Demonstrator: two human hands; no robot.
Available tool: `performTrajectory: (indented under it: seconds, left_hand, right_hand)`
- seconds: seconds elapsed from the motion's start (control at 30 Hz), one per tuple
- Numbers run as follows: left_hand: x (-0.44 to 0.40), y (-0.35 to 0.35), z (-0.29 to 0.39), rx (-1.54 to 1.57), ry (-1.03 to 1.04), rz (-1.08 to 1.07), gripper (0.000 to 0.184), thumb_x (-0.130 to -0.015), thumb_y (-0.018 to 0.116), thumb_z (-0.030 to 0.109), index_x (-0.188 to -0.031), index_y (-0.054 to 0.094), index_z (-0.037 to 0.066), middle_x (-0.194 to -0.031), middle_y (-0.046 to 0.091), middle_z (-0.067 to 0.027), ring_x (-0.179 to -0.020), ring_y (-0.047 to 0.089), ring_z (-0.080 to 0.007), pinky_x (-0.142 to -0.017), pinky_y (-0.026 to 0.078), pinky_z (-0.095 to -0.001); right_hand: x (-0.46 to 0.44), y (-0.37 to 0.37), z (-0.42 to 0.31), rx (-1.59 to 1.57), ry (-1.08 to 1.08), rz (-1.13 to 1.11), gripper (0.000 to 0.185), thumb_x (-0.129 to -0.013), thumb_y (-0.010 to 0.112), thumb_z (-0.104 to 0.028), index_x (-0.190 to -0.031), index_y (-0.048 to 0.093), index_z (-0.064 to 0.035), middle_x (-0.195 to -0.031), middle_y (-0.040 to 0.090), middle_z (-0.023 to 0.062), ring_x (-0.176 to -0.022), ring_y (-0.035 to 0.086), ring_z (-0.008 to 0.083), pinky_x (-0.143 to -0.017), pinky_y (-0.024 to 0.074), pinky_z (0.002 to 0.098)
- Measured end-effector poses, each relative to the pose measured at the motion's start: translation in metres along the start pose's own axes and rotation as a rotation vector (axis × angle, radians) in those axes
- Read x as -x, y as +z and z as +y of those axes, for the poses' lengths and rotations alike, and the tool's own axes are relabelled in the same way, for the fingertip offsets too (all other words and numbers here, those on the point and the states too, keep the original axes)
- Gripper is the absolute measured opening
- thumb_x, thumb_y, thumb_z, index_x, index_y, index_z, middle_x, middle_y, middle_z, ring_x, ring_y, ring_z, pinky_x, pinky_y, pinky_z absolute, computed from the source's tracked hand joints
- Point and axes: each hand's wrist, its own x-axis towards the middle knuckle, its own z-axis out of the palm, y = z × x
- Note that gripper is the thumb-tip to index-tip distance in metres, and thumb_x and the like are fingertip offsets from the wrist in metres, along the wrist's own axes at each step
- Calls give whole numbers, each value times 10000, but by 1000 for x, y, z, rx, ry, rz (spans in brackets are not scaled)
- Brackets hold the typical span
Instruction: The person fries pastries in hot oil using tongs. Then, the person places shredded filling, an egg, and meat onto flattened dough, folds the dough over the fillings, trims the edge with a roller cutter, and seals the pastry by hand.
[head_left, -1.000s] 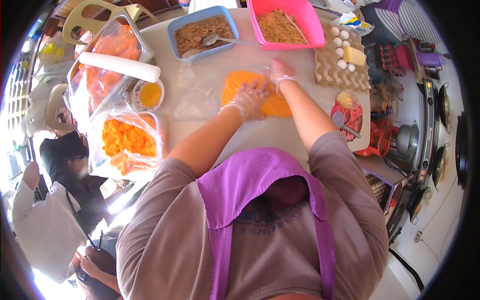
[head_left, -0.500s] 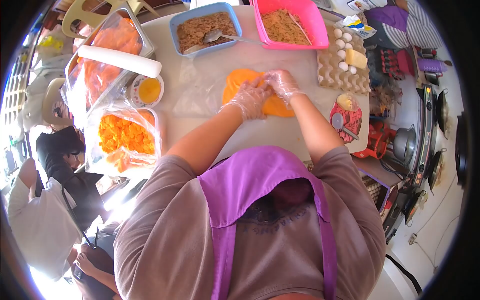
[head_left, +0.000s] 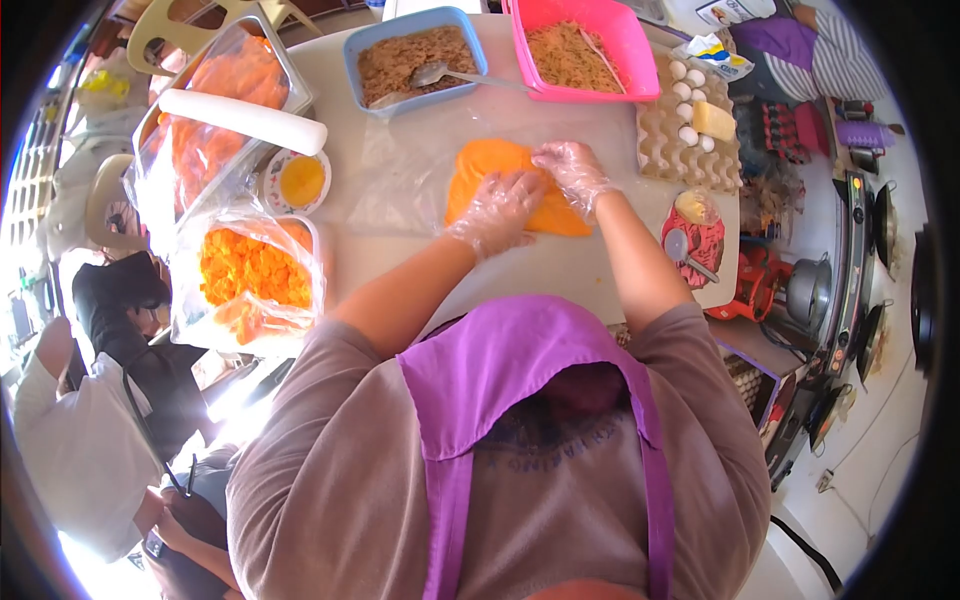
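Note:
A flat sheet of orange dough [head_left: 485, 160] lies on clear plastic on the white table. My left hand [head_left: 503, 212], in a clear plastic glove, rests over the near part of the dough with its fingers stretched out. Also gloved, my right hand [head_left: 575, 172] is at the dough's right edge, fingers bent and pinched together on it. The part of the dough beneath my hands is hidden.
Beyond the dough are a blue tub [head_left: 478, 42] of brown filling with a spoon and a pink tub [head_left: 645, 80] of shredded filling. An egg tray [head_left: 655, 150] stands right; a white rolling pin [head_left: 245, 121] and a bag of orange pieces [head_left: 250, 268] left. A person [head_left: 90, 410] sits lower left.
My hands have come slightly apart. The left has lifted its fingers flatter and shifted a little, and more of the dough shows between them.

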Motion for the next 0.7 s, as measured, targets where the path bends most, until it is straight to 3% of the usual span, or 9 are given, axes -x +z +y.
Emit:
performTrajectory:
  seconds: [0.17, 0.3, 0.5, 0.6, 0.7]
  left_hand:
    - [34, 16, 5, -2, 20, 150, 506, -740, 719, 180, -1210, 555, 91, -1284, 517, -110, -1250, 479, -294, -957, 414, -469]
    - [39, 21, 3, 0, 19, 232, 420, -757, 639, 121, -1172, 579, 104, -1247, 539, -95, -1217, 508, -285, -904, 430, -454]
    - [37, 22, -1, -15, 44, 254, 387, -777, 599, 113, -1163, 597, 121, -1228, 562, -72, -1204, 525, -270, -870, 440, -442]
    - [31, 20, -5, 1, 44, 246, 402, -775, 595, 98, -1176, 598, 127, -1238, 563, -67, -1211, 523, -266, -865, 440, -439]
    - [29, 18, -5, -7, 36, 231, 425, -769, 595, 80, -1192, 595, 128, -1252, 559, -67, -1222, 517, -264, -865, 439, -435]
  right_hand:
    - [6, -18, -21, 73, 16, -70, 163, -876, 688, -167, -978, 688, -39, -905, 668, 40, -820, 584, 154, -755, 488, 317]
    - [4, -24, -23, 115, 33, -94, 134, -872, 675, -169, -940, 675, -53, -925, 651, 49, -831, 584, 190, -776, 480, 324]
    - [30, -31, -55, 454, -256, -122, 120, -832, 641, -124, -914, 667, -40, -948, 634, 109, -927, 609, 251, -837, 469, 351]
    - [35, -30, -53, 353, -228, -151, 116, -836, 621, -122, -909, 675, -50, -955, 633, 105, -942, 607, 273, -841, 466, 366]
    - [43, -31, -59, 476, -277, -129, 114, -832, 619, -123, -908, 677, -61, -957, 632, 103, -943, 603, 290, -832, 467, 377]
